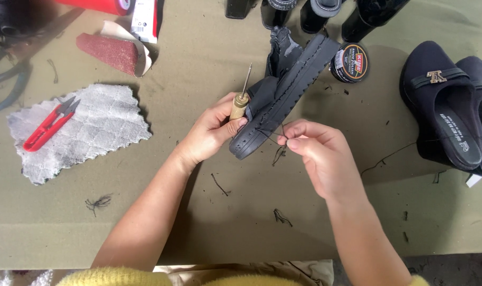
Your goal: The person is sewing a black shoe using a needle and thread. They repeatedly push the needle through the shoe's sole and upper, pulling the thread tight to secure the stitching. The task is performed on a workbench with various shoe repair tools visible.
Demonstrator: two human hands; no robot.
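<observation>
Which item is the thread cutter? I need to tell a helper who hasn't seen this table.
Look at the olive-green table, to the left of the left hand. A white quilted cloth lies there, and the snips rest on its left part. They are the only bright red tool, small with short grey blades.

Soft, even daylight fills the view; the arms cast faint shadows on the table [209, 222]. Focus is sharp at centre, with slight blur at the corners.

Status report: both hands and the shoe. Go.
Left hand grips dark shoe plus wooden-handled awl. Right hand pinches black thread at the sole. Polish tin close behind, not touching.
</observation>
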